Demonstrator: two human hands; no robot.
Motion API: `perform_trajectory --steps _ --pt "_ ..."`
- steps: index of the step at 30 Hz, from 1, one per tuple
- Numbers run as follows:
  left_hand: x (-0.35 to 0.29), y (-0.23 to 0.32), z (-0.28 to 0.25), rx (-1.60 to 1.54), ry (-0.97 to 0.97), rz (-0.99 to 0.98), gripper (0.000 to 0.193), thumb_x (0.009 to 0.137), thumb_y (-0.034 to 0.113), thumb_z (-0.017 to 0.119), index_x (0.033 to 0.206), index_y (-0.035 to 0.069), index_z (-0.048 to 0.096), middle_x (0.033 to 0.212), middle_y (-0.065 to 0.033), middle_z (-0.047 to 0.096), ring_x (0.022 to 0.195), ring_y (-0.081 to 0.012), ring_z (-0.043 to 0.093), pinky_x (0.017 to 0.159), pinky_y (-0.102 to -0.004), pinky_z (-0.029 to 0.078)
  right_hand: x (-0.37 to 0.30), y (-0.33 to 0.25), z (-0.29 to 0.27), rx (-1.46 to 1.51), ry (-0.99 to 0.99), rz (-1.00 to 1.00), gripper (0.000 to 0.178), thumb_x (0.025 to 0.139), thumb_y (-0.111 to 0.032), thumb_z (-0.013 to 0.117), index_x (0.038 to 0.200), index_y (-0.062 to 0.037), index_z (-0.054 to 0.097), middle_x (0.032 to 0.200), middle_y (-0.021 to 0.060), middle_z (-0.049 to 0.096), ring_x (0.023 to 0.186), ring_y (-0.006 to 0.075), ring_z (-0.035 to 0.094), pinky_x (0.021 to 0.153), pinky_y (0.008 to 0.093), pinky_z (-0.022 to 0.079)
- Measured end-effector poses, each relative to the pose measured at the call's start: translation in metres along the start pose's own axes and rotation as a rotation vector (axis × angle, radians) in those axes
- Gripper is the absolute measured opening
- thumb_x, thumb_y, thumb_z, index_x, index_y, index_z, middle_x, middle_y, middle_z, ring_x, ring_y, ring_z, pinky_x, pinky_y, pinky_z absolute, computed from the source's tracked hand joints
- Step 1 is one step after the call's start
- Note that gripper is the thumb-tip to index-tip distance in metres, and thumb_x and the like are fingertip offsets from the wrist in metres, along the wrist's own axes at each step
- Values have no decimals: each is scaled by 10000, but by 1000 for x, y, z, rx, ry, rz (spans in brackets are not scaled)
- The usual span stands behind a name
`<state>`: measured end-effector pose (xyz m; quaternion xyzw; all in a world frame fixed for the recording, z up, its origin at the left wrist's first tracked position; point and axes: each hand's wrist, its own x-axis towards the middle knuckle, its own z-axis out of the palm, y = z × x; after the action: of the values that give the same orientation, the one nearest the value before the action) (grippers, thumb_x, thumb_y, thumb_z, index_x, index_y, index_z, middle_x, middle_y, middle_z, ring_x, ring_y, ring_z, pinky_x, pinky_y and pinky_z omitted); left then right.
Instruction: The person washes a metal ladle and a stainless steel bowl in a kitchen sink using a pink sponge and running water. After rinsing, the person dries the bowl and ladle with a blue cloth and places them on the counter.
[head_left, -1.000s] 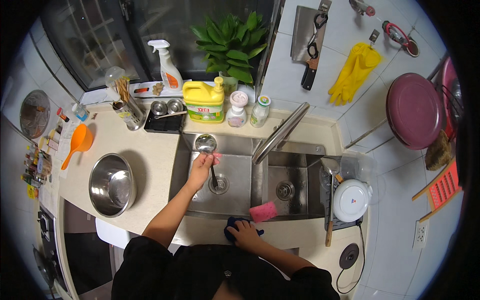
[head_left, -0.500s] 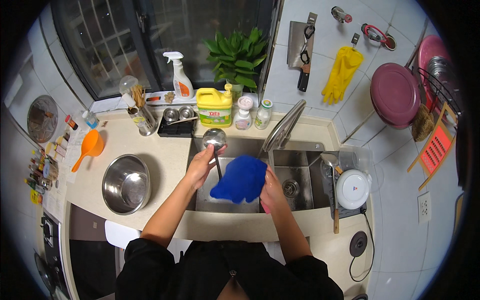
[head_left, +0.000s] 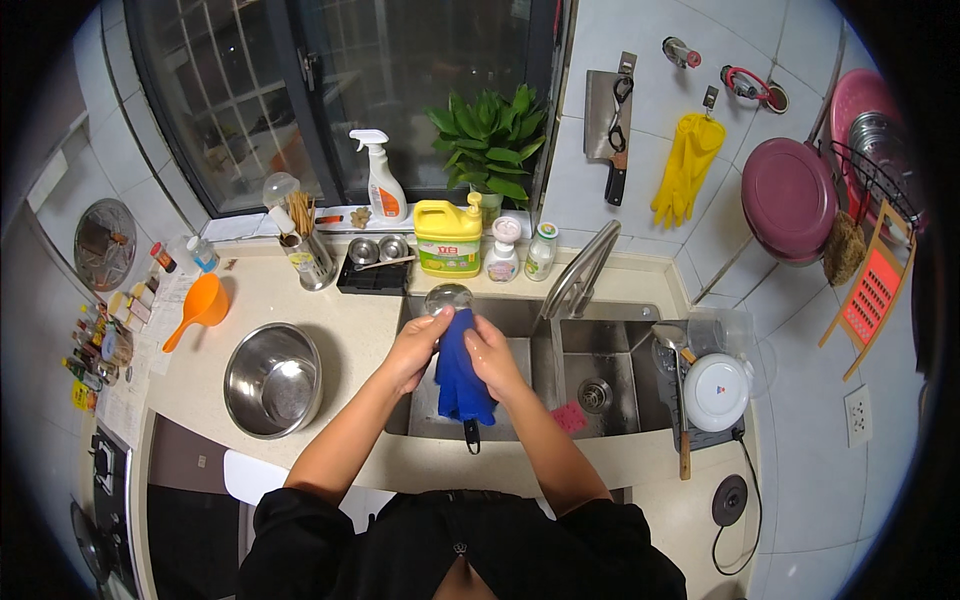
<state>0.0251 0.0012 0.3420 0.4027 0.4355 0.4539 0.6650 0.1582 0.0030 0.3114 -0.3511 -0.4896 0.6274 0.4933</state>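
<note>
Over the left sink basin (head_left: pixel 425 410) I hold a metal ladle. Its shiny round bowl (head_left: pixel 450 294) points away from me, and a black handle end (head_left: pixel 472 438) sticks out toward me. My left hand (head_left: pixel 412 350) grips the ladle just below the bowl. A blue cloth (head_left: pixel 460 382) lies along the handle, hiding most of it. My right hand (head_left: pixel 492 360) is closed on the cloth's upper part, pressing it against the ladle beside my left hand. A pink sponge (head_left: pixel 569 417) rests by the divider between the two basins.
A steel pot (head_left: pixel 272 380) and an orange scoop (head_left: pixel 198 308) stand on the left counter. The faucet (head_left: pixel 582 270) rises behind the divider. Along the back are a yellow detergent jug (head_left: pixel 447 240) and smaller bottles. A white bowl (head_left: pixel 716 391) sits upside down on the right rack.
My right hand has brought the blue cloth left onto the ladle; it now hangs lengthwise along the handle. The pink sponge has come into fuller view. The whole view has shifted slightly.
</note>
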Motion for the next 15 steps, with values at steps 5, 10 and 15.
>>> perform_trajectory --steps 5,10,15 --pt "6 1 4 -113 73 22 329 875 360 495 859 55 618 829 -34 627 765 -95 556 699 -237 426 -2 -17 10 47 -64 106 130 849 -116 464 922 -24 522 722 -12 509 620 67 468 555 225 405" --pt "7 32 1 -202 12 145 437 866 394 476 1121 40 513 1130 -65 552 1028 -194 519 873 -395 402 -32 -8 9 44 -162 205 141 861 -136 455 916 -26 524 732 -11 516 622 63 471 559 218 408" --pt "6 42 1 -317 5 201 410 907 345 407 1114 -1 475 1118 -109 542 963 -224 554 821 -388 480 -58 -8 -1 -48 -201 176 145 858 -127 458 933 -18 517 742 1 530 642 86 504 586 234 437"
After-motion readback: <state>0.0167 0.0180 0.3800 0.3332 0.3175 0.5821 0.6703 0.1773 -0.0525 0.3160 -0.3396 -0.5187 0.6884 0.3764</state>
